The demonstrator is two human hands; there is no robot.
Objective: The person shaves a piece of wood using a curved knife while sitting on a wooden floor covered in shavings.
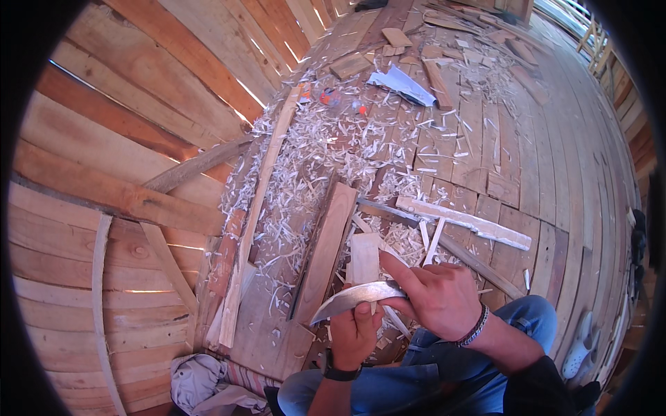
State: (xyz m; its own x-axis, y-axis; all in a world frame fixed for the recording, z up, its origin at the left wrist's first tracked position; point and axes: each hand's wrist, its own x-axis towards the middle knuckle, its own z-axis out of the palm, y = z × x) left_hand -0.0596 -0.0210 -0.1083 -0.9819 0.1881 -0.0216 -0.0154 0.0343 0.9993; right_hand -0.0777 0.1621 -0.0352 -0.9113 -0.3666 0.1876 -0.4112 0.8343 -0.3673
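From my end of the feed, I find the pale wood piece (365,253) at five o'clock from the centre of view, roughly upright. The left hand (356,336), at six o'clock from it, has its fingers curled around the lower end, thumb raised close beneath the blade. The right hand (444,295), at four o'clock, seems closed on the handle of a curved knife (357,299); the handle itself is hidden from me. The blade crosses in front of the wood, its tip toward eight o'clock.

My main worry is that left thumb (I cannot tell whether it touches the steel): a slip of the blade, or a hard patch of grain giving way suddenly, could cut it. If the left grip loosened, the piece could twist under the edge. The right index finger lies alongside the wood, so a turn of the wrist might pinch it. Shavings (312,159) spread at eleven o'clock, and a brown plank (334,236) lies at ten, where a dropped knife could glance off.
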